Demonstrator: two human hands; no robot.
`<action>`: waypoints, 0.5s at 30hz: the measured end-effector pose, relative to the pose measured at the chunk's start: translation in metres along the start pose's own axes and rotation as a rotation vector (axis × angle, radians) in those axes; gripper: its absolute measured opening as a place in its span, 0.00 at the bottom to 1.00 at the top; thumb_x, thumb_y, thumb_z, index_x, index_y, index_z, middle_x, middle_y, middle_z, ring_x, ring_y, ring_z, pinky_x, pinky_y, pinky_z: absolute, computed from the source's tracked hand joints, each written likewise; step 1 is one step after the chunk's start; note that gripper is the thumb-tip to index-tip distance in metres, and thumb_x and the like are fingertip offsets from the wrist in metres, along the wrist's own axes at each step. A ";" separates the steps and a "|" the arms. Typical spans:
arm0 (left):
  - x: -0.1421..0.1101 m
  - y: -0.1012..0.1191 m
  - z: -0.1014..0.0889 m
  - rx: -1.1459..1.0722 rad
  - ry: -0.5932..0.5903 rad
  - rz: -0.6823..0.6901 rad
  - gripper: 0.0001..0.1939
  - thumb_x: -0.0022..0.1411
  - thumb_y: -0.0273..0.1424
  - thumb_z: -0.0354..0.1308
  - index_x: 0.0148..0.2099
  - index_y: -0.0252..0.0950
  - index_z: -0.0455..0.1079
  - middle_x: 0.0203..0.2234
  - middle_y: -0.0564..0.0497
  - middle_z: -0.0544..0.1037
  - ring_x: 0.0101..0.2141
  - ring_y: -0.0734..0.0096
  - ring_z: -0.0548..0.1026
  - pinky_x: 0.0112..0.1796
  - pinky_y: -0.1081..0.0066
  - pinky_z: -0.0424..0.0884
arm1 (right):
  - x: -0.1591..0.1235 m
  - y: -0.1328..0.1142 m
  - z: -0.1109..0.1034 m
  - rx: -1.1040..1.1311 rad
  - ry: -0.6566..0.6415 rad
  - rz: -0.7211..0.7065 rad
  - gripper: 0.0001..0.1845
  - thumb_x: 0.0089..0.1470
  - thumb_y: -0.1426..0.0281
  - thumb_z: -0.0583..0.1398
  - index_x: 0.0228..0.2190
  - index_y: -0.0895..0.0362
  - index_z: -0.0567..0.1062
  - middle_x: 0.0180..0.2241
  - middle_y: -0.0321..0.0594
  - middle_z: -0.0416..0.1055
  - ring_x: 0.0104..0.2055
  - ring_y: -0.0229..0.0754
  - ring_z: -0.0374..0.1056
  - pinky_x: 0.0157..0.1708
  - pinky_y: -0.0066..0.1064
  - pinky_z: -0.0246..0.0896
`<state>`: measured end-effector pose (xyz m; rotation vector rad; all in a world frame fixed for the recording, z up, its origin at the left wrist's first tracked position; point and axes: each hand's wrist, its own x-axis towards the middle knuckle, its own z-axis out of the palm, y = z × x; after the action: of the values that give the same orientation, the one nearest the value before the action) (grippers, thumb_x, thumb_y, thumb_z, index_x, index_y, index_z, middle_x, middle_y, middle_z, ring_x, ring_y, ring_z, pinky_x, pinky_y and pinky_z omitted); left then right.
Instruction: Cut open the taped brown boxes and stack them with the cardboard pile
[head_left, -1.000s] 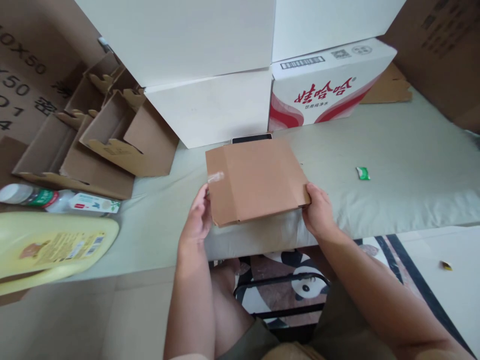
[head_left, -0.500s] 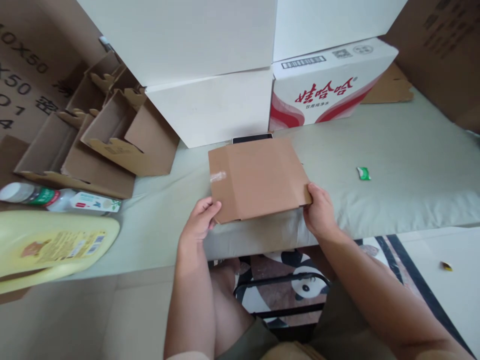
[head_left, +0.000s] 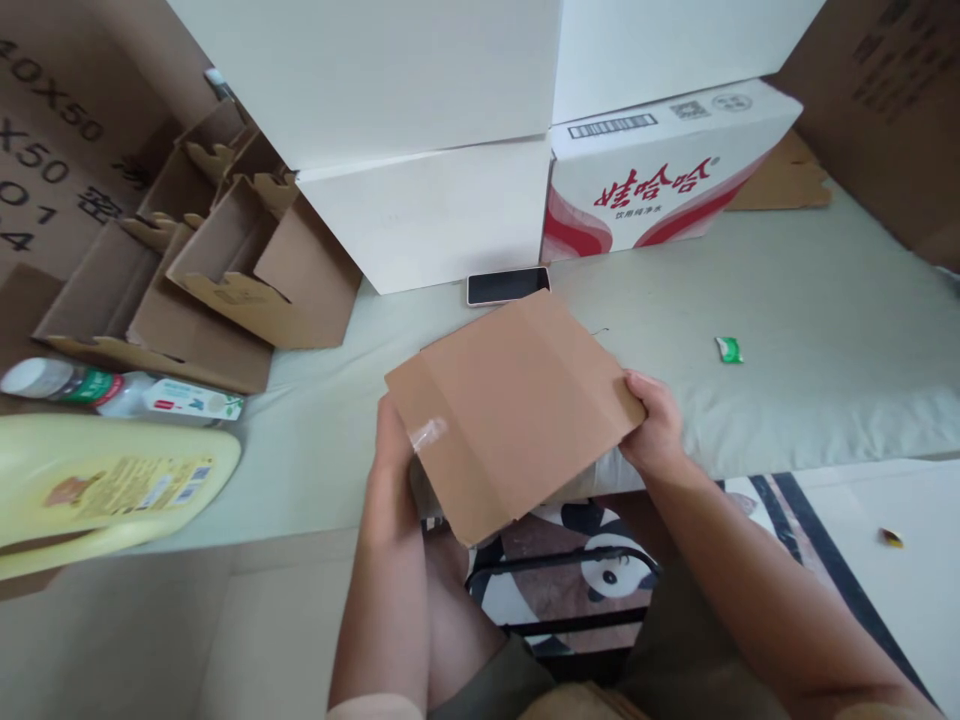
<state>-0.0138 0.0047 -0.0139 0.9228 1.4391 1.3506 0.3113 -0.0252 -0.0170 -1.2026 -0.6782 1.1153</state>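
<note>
Between my two hands is a flat brown cardboard box (head_left: 517, 405), tilted with one corner toward me and raised over the front edge of the green-covered surface. A strip of clear tape shows near its left side. My left hand (head_left: 394, 445) holds the box's left edge, its fingers hidden beneath the cardboard. At the right corner, my right hand (head_left: 654, 425) is closed around the edge with the thumb on top. Just beyond the far corner lies a phone (head_left: 510, 286) with a dark screen.
White cartons (head_left: 427, 220) stand at the back, beside a red-and-white printed carton (head_left: 637, 190). Open cardboard boxes (head_left: 300, 270), a bottle (head_left: 127, 393) and a yellow jug (head_left: 112, 480) are on the left. A small green packet (head_left: 729, 350) lies on the right.
The cardboard box has turned, its left side swinging down toward me, and the phone behind it is more exposed. My left hand has slid farther under the left edge.
</note>
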 end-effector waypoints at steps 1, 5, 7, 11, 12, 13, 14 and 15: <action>0.000 0.000 -0.002 0.037 0.026 0.050 0.12 0.37 0.29 0.78 0.25 0.42 0.78 0.25 0.50 0.80 0.35 0.53 0.79 0.26 0.67 0.72 | 0.001 0.000 -0.002 0.002 -0.003 0.001 0.24 0.50 0.53 0.66 0.18 0.50 0.61 0.19 0.32 0.53 0.23 0.39 0.50 0.24 0.36 0.47; -0.001 0.008 -0.002 0.016 0.061 0.099 0.11 0.41 0.30 0.75 0.21 0.42 0.75 0.22 0.53 0.78 0.30 0.62 0.77 0.24 0.70 0.70 | 0.010 0.005 -0.012 0.005 0.024 -0.019 0.20 0.50 0.51 0.65 0.22 0.51 0.68 0.21 0.33 0.60 0.24 0.41 0.58 0.25 0.36 0.54; -0.003 0.011 0.001 -0.008 0.063 0.091 0.12 0.41 0.31 0.75 0.20 0.41 0.74 0.20 0.54 0.77 0.27 0.66 0.76 0.24 0.71 0.71 | 0.013 0.006 -0.015 0.009 0.033 -0.023 0.19 0.49 0.50 0.65 0.24 0.51 0.70 0.22 0.34 0.64 0.25 0.42 0.61 0.25 0.36 0.57; -0.005 0.012 0.002 -0.062 0.076 0.069 0.12 0.43 0.35 0.76 0.23 0.42 0.75 0.20 0.56 0.77 0.24 0.71 0.75 0.24 0.71 0.71 | 0.012 -0.001 -0.012 0.015 -0.013 0.018 0.20 0.49 0.49 0.65 0.23 0.52 0.70 0.21 0.33 0.62 0.24 0.40 0.60 0.24 0.35 0.57; -0.004 0.011 -0.001 -0.080 0.088 0.052 0.12 0.43 0.36 0.76 0.24 0.41 0.75 0.20 0.56 0.78 0.23 0.70 0.75 0.24 0.71 0.71 | 0.011 -0.004 -0.011 0.011 -0.042 0.029 0.21 0.50 0.49 0.65 0.22 0.52 0.69 0.21 0.33 0.61 0.24 0.40 0.58 0.23 0.35 0.56; -0.002 0.009 -0.004 -0.099 0.106 0.033 0.12 0.43 0.38 0.77 0.26 0.41 0.76 0.21 0.55 0.78 0.23 0.70 0.76 0.24 0.70 0.71 | 0.010 -0.007 -0.008 0.002 -0.072 0.031 0.22 0.51 0.48 0.64 0.22 0.52 0.68 0.21 0.33 0.59 0.23 0.39 0.57 0.23 0.35 0.55; 0.000 0.007 -0.009 -0.112 0.124 0.016 0.13 0.44 0.39 0.77 0.28 0.41 0.78 0.22 0.55 0.79 0.24 0.69 0.77 0.24 0.70 0.71 | 0.010 -0.010 -0.006 -0.013 -0.095 0.022 0.23 0.52 0.48 0.64 0.21 0.52 0.68 0.20 0.33 0.58 0.23 0.39 0.55 0.24 0.35 0.55; 0.003 0.005 -0.014 -0.114 0.124 0.001 0.15 0.44 0.42 0.77 0.31 0.42 0.79 0.23 0.55 0.81 0.25 0.68 0.79 0.25 0.69 0.72 | 0.010 -0.012 -0.004 -0.035 -0.107 0.000 0.23 0.53 0.48 0.64 0.20 0.52 0.67 0.21 0.33 0.58 0.24 0.39 0.55 0.25 0.34 0.54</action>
<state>-0.0287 0.0040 -0.0099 0.7776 1.4379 1.4964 0.3220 -0.0176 -0.0079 -1.1791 -0.7821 1.1777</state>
